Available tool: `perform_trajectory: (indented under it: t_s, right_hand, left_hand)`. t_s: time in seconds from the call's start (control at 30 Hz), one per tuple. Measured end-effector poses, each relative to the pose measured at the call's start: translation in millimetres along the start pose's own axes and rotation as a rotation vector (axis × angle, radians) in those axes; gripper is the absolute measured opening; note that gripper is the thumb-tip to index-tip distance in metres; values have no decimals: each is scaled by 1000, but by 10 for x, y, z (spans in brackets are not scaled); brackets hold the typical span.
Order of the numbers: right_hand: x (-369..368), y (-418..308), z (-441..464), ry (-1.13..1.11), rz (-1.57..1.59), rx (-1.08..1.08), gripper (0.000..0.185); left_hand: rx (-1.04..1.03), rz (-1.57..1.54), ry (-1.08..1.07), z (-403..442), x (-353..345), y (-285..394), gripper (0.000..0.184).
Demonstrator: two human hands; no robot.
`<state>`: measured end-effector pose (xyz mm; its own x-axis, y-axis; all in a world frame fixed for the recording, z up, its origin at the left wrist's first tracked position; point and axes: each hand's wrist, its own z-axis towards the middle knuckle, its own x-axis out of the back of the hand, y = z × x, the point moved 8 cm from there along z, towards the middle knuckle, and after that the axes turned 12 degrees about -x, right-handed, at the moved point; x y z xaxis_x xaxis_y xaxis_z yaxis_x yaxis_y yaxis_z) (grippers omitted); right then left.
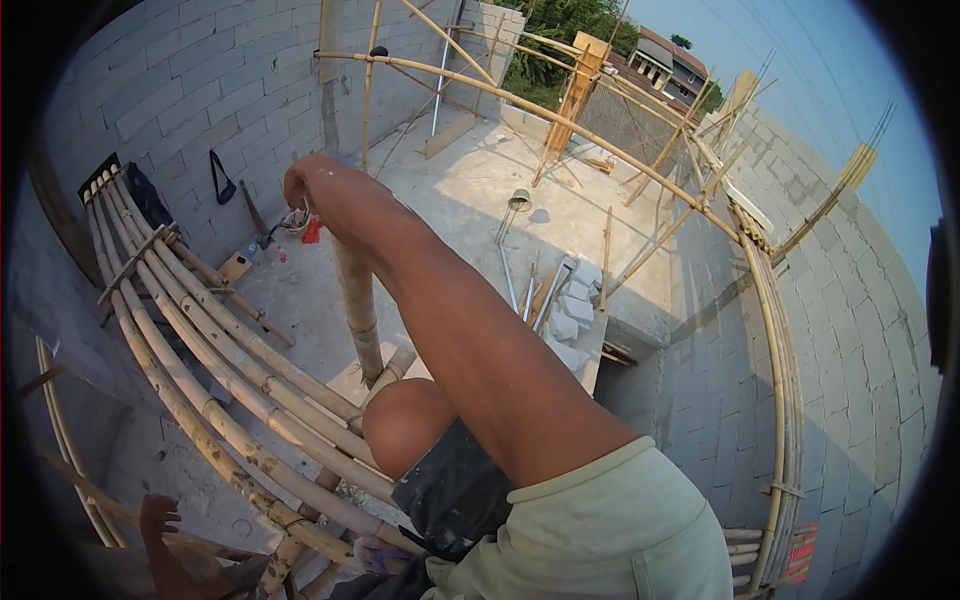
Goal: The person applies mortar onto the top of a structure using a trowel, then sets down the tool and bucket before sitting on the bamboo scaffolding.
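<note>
My right arm stretches across the view, out of a pale green sleeve, and passes in front of an upright bamboo pole (357,300). At its far end my right hand (297,187) is bent down beside the pole, its fingers curled; what they hold is too small to make out. My left hand is not in view. My bare knee (408,425) and dark shorts (455,490) are below the arm, over a row of long bamboo poles (230,385).
Another person's hand (160,515) shows at lower left, fingers apart. Grey block walls (230,70) rise on both sides. Below are a hat-like object (520,199), broken pale blocks (572,305) and metal strips (508,275). Bamboo rails (500,95) cross above; bundled poles (780,400) curve at right.
</note>
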<state>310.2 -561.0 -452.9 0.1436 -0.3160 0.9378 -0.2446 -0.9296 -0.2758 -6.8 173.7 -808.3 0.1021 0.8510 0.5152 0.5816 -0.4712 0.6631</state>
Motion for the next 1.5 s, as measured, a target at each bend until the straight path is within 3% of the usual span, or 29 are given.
perform_trajectory:
  t_s: [0.4,0.5,0.63,0.73,1.03,1.07,1.1,1.13,1.17,1.23,1.3,1.4,1.5]
  right_hand:
    - [-83,-42,292,-74,-73,39,17]
    - [-281,-34,625,-244,-66,137,33]
    - [-244,-80,640,-288,-107,80,32]
    - [-280,-91,603,-363,-160,22,32]
    - [-191,-158,561,-332,-224,93,34]
    - [-274,-212,675,-388,-247,124,43]
    - [-403,-181,861,-471,-266,67,51]
    - [-487,-161,1073,-478,-270,35,49]
    - [-423,-210,948,-456,-270,82,47]
    - [-425,-190,997,-465,-228,62,41]
    - [-369,-251,856,-459,-202,92,40]
    - [-305,-317,684,-438,-215,129,37]
    - [-328,-296,749,-437,-220,125,38]
  left_hand:
    - [29,-31,5,-34,-22,-14,37]
    - [19,-42,-11,-43,-33,-11,36]
    - [7,-49,-18,-77,-55,16,38]
    - [11,71,-45,-80,-77,6,53]
    - [23,-64,-114,-51,-33,-245,51]
    - [57,9,-8,-214,-50,-51,31]
    - [78,24,30,-444,-126,229,28]
    - [77,163,141,-716,-177,584,34]
    - [80,120,94,-768,-161,636,50]
    - [20,194,214,-718,-12,576,70]
    - [-1,221,297,-681,93,514,72]
    - [-6,351,455,-369,354,156,58]
    - [123,121,434,-755,279,341,44]
